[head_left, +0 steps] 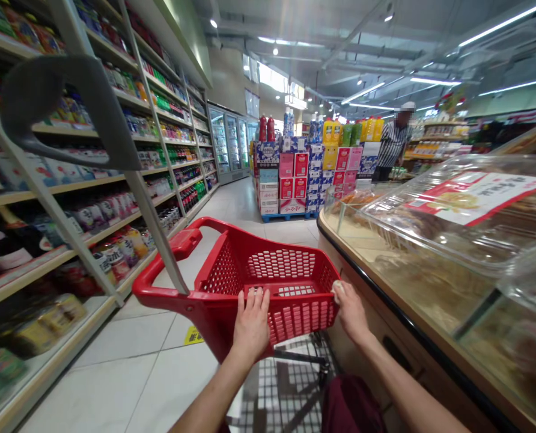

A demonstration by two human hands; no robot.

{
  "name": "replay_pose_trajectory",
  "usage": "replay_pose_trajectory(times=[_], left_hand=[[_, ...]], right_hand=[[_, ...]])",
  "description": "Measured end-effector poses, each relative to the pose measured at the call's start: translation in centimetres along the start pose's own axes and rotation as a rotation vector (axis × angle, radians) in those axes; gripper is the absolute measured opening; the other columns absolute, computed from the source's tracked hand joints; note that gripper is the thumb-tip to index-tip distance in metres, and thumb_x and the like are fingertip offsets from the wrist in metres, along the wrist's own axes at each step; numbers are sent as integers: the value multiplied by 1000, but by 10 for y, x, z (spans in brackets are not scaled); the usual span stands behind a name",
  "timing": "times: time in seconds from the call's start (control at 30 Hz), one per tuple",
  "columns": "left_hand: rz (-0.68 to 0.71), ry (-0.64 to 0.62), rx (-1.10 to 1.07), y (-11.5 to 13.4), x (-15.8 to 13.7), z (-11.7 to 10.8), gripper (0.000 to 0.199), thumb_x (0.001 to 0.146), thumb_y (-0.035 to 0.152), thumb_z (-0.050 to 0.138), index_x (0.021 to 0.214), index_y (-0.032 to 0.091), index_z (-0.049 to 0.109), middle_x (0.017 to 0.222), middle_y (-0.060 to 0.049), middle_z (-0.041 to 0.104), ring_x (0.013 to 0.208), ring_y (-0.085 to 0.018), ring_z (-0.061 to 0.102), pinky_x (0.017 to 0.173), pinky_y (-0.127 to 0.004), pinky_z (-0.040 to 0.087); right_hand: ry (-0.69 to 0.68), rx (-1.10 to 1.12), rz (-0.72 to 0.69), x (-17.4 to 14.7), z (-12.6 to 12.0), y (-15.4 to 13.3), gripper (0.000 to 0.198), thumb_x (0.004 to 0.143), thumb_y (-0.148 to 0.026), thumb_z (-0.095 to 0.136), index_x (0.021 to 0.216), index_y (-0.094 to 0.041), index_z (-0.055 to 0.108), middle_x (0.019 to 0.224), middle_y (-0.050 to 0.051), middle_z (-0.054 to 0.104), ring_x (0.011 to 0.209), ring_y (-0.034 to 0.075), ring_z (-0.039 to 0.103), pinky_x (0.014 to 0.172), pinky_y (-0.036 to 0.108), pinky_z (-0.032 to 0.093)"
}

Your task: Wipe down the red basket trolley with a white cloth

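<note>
A red plastic shopping cart [232, 316] stands in front of me, its slotted basket side-on to my body. My left hand [252, 319] is on the near rim, with the fingers laid over the edge and closed on it. At the basket's right corner, my right hand [351, 307] pinches a small crumpled white cloth [338, 290] against the rim. Most of the cloth is hidden by the fingers. The cart's red handle [155, 279] is at the left, and a grey metal pole [151, 228] with a dark grey loop [65, 114] rises beside it.
Drink shelves [160, 120] line the left side. Close on the right is a glass-edged display counter [385, 300] with clear plastic food boxes [452, 210]. Stacked drink cartons [290, 174] stand ahead on a blue pallet. A person in a striped shirt [389, 147] is beyond them.
</note>
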State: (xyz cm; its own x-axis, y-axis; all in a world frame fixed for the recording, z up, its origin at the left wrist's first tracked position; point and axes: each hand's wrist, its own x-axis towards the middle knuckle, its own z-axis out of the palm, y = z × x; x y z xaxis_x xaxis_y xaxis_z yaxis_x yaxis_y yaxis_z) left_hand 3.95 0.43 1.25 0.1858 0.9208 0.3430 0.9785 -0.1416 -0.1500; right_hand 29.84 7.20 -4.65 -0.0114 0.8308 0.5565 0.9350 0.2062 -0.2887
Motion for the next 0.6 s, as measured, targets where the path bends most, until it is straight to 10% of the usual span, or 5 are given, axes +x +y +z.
replay_pose_trajectory(times=[0.17,0.37,0.6], left_hand=[[6,-30,8,-5,-1,-7,58,75,29,41,130,16,32,135,-9,38,125,-25,28,105,-46,9],[5,-41,5,-1,-3,-10,58,76,30,41,131,15,31,136,-10,36,126,-26,26,105,-47,8],[5,-47,-12,-2,-2,-8,61,74,32,43,131,15,31,137,-9,34,126,-26,25,105,-46,8]], right_hand=[[-2,192,-341,-9,12,-41,39,84,-14,36,118,-27,51,131,4,43,125,21,31,99,43,31],[51,51,12,-2,4,10,44,76,-4,35,111,-18,57,124,11,49,120,25,37,94,47,35],[-12,162,-291,-7,8,-18,38,83,-15,36,114,-27,54,129,3,45,124,21,33,98,43,32]])
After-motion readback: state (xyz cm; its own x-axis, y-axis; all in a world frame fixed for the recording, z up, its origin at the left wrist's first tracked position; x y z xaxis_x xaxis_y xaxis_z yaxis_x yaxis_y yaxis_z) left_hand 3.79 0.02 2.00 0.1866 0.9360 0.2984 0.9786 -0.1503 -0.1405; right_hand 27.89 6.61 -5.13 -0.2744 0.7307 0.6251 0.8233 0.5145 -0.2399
